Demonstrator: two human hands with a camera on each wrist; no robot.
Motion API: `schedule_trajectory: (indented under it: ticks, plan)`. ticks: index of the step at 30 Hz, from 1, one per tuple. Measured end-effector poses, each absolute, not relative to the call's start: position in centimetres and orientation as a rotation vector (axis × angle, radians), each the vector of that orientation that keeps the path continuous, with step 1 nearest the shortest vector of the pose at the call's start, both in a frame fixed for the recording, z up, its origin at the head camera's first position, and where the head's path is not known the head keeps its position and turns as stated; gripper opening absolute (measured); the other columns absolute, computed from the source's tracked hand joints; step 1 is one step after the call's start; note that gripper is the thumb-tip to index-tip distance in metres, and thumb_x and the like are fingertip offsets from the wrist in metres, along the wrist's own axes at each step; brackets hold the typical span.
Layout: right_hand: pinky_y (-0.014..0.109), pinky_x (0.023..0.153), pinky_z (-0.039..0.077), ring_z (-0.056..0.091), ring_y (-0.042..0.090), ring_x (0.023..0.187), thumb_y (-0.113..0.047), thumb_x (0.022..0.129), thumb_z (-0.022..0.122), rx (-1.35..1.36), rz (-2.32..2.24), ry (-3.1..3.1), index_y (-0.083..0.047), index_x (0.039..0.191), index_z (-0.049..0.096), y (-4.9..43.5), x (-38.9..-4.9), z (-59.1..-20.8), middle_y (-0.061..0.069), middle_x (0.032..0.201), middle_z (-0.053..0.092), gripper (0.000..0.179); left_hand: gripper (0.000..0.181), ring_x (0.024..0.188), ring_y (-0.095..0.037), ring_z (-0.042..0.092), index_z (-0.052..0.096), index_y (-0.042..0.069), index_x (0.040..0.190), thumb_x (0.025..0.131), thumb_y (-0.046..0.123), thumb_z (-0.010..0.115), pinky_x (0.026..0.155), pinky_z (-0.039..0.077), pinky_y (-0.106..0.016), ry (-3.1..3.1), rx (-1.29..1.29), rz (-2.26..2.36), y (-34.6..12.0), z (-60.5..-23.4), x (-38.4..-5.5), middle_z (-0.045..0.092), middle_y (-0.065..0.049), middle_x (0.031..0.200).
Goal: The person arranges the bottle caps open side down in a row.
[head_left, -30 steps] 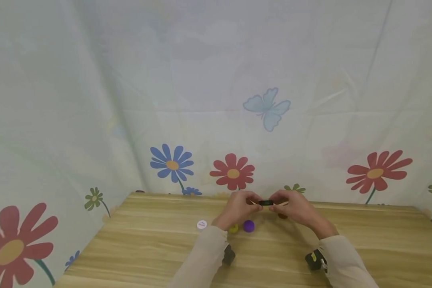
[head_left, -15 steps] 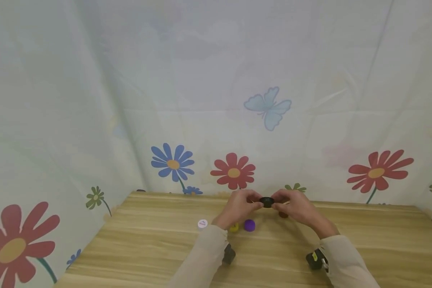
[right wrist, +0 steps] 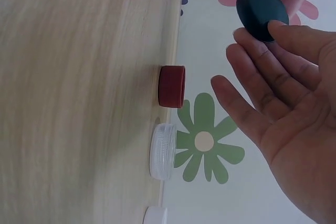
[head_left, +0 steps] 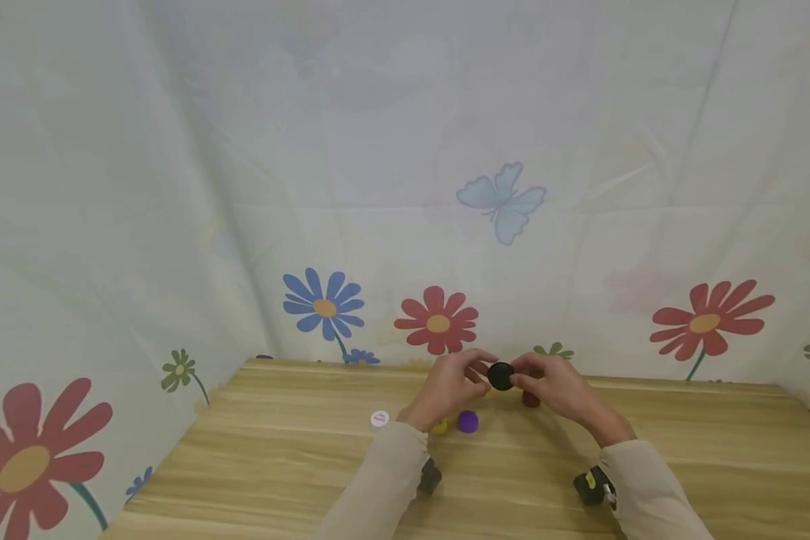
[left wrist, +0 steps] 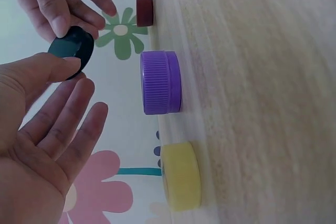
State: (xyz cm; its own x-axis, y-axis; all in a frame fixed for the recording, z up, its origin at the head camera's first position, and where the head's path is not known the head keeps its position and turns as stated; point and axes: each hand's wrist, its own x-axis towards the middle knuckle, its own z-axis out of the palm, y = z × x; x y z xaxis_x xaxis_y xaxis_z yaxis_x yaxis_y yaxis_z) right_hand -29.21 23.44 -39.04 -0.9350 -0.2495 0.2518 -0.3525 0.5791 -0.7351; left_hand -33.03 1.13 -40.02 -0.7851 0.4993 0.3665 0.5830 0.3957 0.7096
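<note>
My right hand (head_left: 555,386) pinches a round black bottle cap (head_left: 501,376) between thumb and index finger, above the far part of the table. At the cap's other side is my left hand (head_left: 448,384), thumb and index finger spread apart around its edge. In the left wrist view the left thumb overlaps the cap (left wrist: 79,45), the other fingers loosely extended. The cap's broad face is turned toward the head camera. Below the hands sit a ribbed purple bottle cap (head_left: 468,421) and a yellow cap (left wrist: 181,177), the latter partly hidden by the left wrist in the head view.
A white cap with pink print (head_left: 379,419) lies left of the left hand. A dark red cap (right wrist: 171,86), a clear ribbed cap (right wrist: 163,151) and another white cap (right wrist: 156,215) stand on the wooden table (head_left: 297,465). A flower-patterned cloth (head_left: 378,187) hangs behind it.
The black cap has tilted from edge-on to showing its round face. The left thumb and index finger have spread apart at its edge; the right hand still pinches it.
</note>
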Motion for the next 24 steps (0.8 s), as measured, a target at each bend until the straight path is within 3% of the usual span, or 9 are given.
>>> schedule_trajectory:
  ticks: [8,13,18,24]
  plan:
    - [0.048,0.074,0.060,0.072,0.033,0.078,-0.007,0.104,0.067,0.505,1.327,-2.690,0.005,0.121,0.069,23.36,-28.89,-38.79,0.019,0.096,0.075,0.021,0.044,0.082,-0.010,0.073,0.075,0.011,0.128,0.088,-0.003,0.084,0.075,0.057,-0.021,-2.539,-1.017,-1.291,1.23,-40.17,-33.04,0.079,-0.008,0.105]
    - [0.053,0.077,0.060,0.073,0.034,0.079,-0.009,0.104,0.067,0.523,1.380,-2.687,0.005,0.125,0.067,23.34,-28.71,-38.72,0.018,0.096,0.075,0.024,0.041,0.082,-0.011,0.072,0.077,0.014,0.124,0.086,0.003,0.088,0.077,0.056,-0.021,-2.534,-0.997,-1.252,1.22,-40.17,-32.91,0.078,-0.001,0.098]
    - [0.053,0.077,0.060,0.073,0.034,0.080,-0.009,0.104,0.068,0.558,1.378,-2.691,0.004,0.125,0.068,23.48,-28.56,-38.60,0.017,0.098,0.076,0.025,0.040,0.082,-0.014,0.073,0.077,0.013,0.123,0.086,0.005,0.090,0.077,0.056,-0.022,-2.528,-1.007,-1.251,1.19,-40.10,-32.89,0.078,-0.001,0.097]
    - [0.047,0.079,0.061,0.074,0.029,0.096,-0.011,0.100,0.075,0.583,1.313,-2.723,0.002,0.127,0.069,23.68,-28.39,-38.37,0.013,0.106,0.077,0.031,0.038,0.085,-0.013,0.072,0.076,0.012,0.122,0.087,0.009,0.090,0.079,0.056,-0.022,-2.536,-1.026,-1.254,1.05,-40.02,-32.97,0.078,0.000,0.101]
